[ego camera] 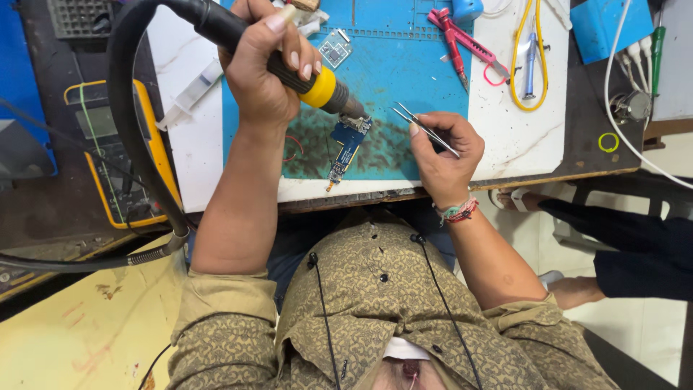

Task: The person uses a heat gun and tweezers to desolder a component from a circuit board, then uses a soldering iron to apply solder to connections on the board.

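Observation:
My left hand (263, 72) grips a hot-air wand (317, 87) with a black handle, a yellow collar and a thick black hose. Its metal nozzle points down at a small blue circuit board (345, 148) lying on a blue work mat (404, 72). My right hand (444, 155) pinches metal tweezers (422, 126). Their tips are apart and hover just right of the board, close to the nozzle without touching it.
A yellow multimeter (108, 144) lies at the left, a syringe (191, 94) beside the mat. A small green board (336, 50), a pink tool (455, 36), a yellow cable (527, 58) and a blue box (606, 25) lie farther back. Another person's foot (574, 289) shows at right.

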